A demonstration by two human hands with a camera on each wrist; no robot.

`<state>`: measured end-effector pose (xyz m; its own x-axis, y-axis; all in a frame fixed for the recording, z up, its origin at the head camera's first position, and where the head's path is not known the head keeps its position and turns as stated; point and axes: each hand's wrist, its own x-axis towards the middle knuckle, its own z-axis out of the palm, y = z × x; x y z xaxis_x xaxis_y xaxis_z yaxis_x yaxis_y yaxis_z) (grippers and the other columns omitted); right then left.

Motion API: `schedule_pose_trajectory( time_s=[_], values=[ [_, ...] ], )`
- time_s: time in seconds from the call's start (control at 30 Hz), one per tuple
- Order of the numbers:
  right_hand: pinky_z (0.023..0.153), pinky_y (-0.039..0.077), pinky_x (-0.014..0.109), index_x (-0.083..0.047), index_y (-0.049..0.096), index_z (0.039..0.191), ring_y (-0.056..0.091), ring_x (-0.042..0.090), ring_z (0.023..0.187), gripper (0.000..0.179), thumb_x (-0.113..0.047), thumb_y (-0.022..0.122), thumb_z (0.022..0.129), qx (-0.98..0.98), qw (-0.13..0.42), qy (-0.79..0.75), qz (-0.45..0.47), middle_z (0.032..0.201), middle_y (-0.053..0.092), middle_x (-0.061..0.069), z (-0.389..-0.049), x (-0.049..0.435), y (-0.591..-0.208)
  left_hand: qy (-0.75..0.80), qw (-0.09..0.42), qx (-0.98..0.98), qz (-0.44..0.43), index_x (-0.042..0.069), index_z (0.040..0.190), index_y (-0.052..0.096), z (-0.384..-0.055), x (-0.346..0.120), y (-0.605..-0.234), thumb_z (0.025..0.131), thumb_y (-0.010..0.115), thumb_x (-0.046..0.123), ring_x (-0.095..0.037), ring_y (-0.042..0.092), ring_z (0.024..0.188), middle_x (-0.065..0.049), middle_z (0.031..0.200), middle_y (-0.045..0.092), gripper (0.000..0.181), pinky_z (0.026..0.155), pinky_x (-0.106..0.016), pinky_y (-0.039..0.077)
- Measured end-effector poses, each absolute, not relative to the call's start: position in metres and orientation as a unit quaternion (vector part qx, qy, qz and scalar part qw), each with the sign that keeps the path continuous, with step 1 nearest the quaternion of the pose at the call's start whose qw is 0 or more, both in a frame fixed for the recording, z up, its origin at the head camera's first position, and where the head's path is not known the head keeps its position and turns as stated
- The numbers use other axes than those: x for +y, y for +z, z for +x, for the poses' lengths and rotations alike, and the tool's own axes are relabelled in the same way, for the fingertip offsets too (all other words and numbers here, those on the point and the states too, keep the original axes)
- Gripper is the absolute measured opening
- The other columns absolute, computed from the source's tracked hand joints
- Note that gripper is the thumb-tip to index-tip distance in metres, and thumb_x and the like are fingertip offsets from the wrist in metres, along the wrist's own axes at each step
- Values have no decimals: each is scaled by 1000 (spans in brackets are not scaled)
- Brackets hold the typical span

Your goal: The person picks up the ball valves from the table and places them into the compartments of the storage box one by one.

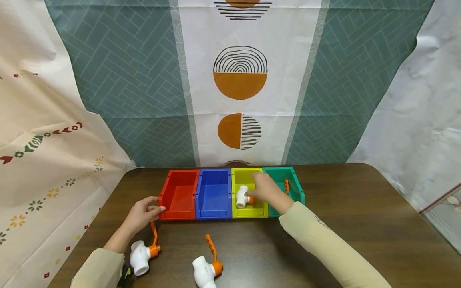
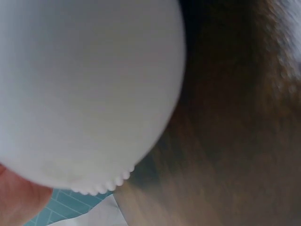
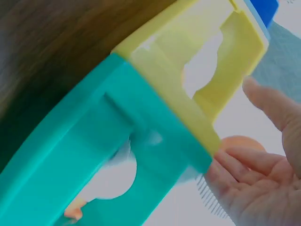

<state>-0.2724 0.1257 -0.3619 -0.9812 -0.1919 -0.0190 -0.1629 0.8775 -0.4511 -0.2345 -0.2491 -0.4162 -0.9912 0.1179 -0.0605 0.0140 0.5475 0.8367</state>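
My left hand [image 1: 144, 212] holds the left side of the red bin [image 1: 180, 196], thumb at its front corner. My right hand [image 1: 268, 190] is over the yellow bin [image 1: 239, 215], fingers spread and nothing between them; the right wrist view shows its fingers [image 3: 244, 165] at the bin's far edge. A white ball valve [image 1: 241, 196] with an orange part lies in the yellow bin, partly behind the fingers. Below my left hand, a second ball valve [image 1: 139, 258] rests on the table; its white body [image 2: 89, 89] fills much of the left wrist view.
A blue bin [image 1: 214, 196] joins the red and yellow ones. The green bin [image 1: 297, 190] at the right end contains a valve with an orange handle [image 1: 286, 186]. Another ball valve [image 1: 205, 274] lies at the table's [image 1: 345, 208] front. Patterned cloth [image 1: 144, 80] hangs behind.
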Motion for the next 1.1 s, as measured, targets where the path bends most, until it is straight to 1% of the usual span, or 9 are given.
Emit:
schedule_pose_trajectory(
  time_s=[0.3,0.43,0.57,0.7,0.77,0.83,0.97,1.1],
  values=[
    [98,46,50,5,49,134,49,39,122,56,-21,68,88,959,-75,-267,-60,133,53,24,-256,168,-350,469,56,880,48,-17,130,40,-236,-248,-415,92,63,12,-27,68,88,-32,107,64,53,75,-38,58],
    [97,46,52,7,50,131,50,41,121,54,-19,68,88,951,-128,-276,-51,130,54,26,-246,186,-352,463,53,884,47,-17,130,40,-235,-249,-414,91,63,12,-27,68,88,-32,107,64,54,74,-36,58],
    [92,49,53,10,51,128,55,43,113,53,-17,69,87,945,-166,-278,-37,126,55,30,-238,204,-361,461,51,885,49,-17,130,40,-234,-249,-414,91,64,13,-27,68,87,-33,108,63,55,73,-36,58],
    [83,53,53,11,54,125,60,41,101,51,-18,69,86,944,-176,-278,-18,117,60,30,-231,219,-370,463,50,884,48,-18,130,39,-233,-248,-412,91,64,13,-26,68,87,-33,108,63,55,73,-35,58],
    [81,53,53,12,54,123,60,41,99,51,-19,69,86,945,-171,-278,-5,112,61,30,-227,225,-374,465,50,883,48,-18,129,39,-233,-248,-412,91,64,12,-26,68,87,-33,108,63,54,73,-35,58],
    [82,52,54,13,55,122,60,41,98,51,-19,69,86,947,-163,-277,8,112,61,31,-225,230,-378,465,50,883,48,-18,129,40,-233,-248,-411,91,63,12,-25,68,86,-33,107,63,54,73,-34,58],
    [86,51,55,15,54,122,59,45,103,51,-18,68,86,950,-146,-275,25,116,60,33,-221,237,-383,463,50,884,50,-19,129,39,-233,-247,-410,91,63,12,-25,68,86,-33,107,63,54,73,-34,58],
    [85,51,56,17,55,119,59,46,103,48,-16,67,86,951,-130,-279,33,115,60,34,-218,242,-388,461,50,884,51,-19,129,39,-232,-246,-410,91,63,12,-26,68,87,-33,107,63,55,73,-34,58]
  ],
)
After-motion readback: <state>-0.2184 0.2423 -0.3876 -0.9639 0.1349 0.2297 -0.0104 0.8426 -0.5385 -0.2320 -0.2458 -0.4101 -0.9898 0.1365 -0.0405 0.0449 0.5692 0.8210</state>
